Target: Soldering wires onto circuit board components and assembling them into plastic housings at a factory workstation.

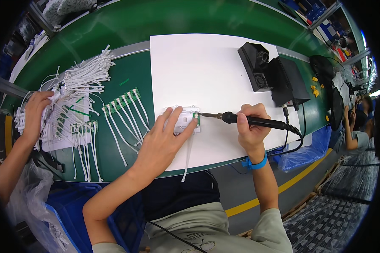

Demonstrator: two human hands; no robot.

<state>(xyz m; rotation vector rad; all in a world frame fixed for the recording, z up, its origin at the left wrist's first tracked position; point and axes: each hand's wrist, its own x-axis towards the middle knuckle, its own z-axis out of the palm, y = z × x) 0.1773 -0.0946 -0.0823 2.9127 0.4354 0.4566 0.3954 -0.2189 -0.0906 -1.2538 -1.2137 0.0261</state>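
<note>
My right hand point(253, 126) is wrapped round the black handle of a soldering iron point(264, 122), its metal tip pointing left. That tip meets or nearly meets the edge of a small green circuit board point(197, 119). The board sits at the right end of a flat white plastic piece point(182, 119) on a white sheet. My left hand point(160, 134) lies over this piece, fingers apart, holding it down with its fingertips; the thumb presses beside a small white connector. From there a white cable point(188, 156) hangs toward the table's front edge. The hand covers the piece's left part.
Left on the green table lie a row of boards with white cables point(122, 105) and a large cable heap point(86, 69). Another person's hand point(34, 111) touches that heap. Black boxy devices point(285, 80) stand at the back right of the white sheet point(215, 63); the iron's cord runs there.
</note>
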